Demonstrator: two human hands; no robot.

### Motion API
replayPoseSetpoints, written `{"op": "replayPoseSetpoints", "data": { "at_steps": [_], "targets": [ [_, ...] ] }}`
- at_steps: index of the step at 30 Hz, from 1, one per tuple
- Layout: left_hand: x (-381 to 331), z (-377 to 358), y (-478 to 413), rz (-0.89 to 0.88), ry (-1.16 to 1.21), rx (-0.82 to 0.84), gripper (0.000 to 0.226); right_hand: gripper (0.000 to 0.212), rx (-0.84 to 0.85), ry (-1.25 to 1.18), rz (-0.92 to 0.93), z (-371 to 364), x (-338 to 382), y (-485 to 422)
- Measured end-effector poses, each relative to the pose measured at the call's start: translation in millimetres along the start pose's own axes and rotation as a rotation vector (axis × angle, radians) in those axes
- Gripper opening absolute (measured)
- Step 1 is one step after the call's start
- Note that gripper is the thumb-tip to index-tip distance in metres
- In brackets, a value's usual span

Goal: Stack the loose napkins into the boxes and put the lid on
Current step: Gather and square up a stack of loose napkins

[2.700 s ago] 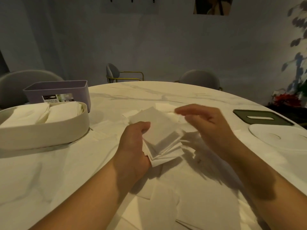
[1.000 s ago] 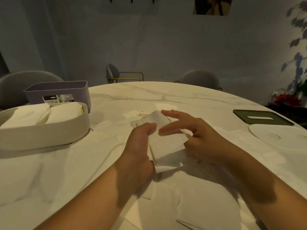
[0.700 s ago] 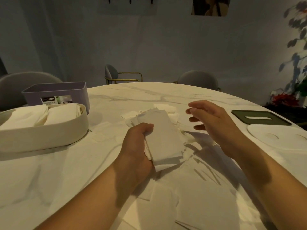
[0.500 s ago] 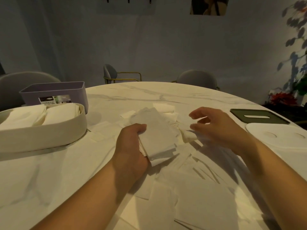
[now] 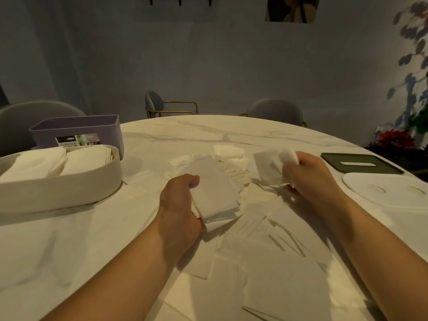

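Clutching thin, papery square napkins (image 5: pixel 213 188)

- We see a round, white marbled desk (image 5: pixel 58 246) filling the near view.
- Beyond its far edge stand a grey chair (image 5: pixel 34 117) at far left, a gold-framed chair (image 5: pixel 154 104) in the middle, and another grey chair (image 5: pixel 275 111) further right.
- A dark picture (image 5: pixel 293 8) hangs on the far wall (image 5: pixel 231 66).
- Red flowers (image 5: pixel 396 137) sit at far right, below leafy branches (image 5: pixel 414 42).

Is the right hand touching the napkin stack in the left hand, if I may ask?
Apart. The head view shows the right hand gripping another napkin, clear of the stack in the left hand.
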State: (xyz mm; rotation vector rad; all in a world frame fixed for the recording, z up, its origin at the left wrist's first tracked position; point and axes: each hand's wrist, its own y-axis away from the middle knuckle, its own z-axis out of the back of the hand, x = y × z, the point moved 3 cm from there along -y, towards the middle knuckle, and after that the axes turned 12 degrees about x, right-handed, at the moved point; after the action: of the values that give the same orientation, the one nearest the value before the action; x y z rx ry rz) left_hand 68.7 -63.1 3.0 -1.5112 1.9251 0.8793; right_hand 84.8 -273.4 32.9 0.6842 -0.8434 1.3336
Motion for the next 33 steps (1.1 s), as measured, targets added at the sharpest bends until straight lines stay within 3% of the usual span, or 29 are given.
{"op": "replayPoseSetpoints", "data": {
  "at_steps": [3, 5, 10, 15, 20, 22, 24, 26, 28, 31, 33],
  "targets": [
    [-1, 0, 0, 0.003, 0.004, -0.009, 0.022, 0.004, -0.04, -0.455, -0.307, 3, -1, 2],
    [-1, 0, 1, 0.006, 0.009, -0.002, 0.024, 0.014, -0.003, -0.742, -0.336, 1, -1, 3],
    [-1, -2, 2, -0.01, 0.006, -0.007, 0.019, 0.036, 0.043, -0.895, -0.343, -3, 2, 7],
    [-1, -3, 2, -0.011, -0.005, 0.005, 0.023, 0.023, 0.052, -1.065, -0.355, -3, 2, 12],
    [-2, -4, 6, -0.004, 0.0, 0.037, 0.014, 0.031, -0.004, -1.289, -0.34, -1, 3, 15],
    [-1, -7, 8, 0.0, 0.01, 0.054, 0.01, 0.032, -0.031, -1.203, -0.268, 0, 6, 16],
    [0, -11, 10, 0.015, 0.029, 0.083, 0.012, 0.034, -0.109, -0.907, -0.094, -1, 14, 21],
    [3, -14, 12, 0.03, 0.045, 0.101, 0.017, 0.018, -0.099, -0.563, 0.079, -12, 28, 32],
    [7, -16, 13, 0.043, 0.049, 0.115, 0.021, 0.026, -0.096, -0.261, 0.258, -24, 40, 40],
    [16, -18, 11, 0.056, 0.013, 0.136, 0.027, 0.026, 0.051, 0.132, 0.463, -46, 43, 42],
    [19, -18, 9, 0.051, -0.003, 0.135, 0.03, 0.026, 0.073, 0.237, 0.534, -51, 40, 40]
  ]
}}
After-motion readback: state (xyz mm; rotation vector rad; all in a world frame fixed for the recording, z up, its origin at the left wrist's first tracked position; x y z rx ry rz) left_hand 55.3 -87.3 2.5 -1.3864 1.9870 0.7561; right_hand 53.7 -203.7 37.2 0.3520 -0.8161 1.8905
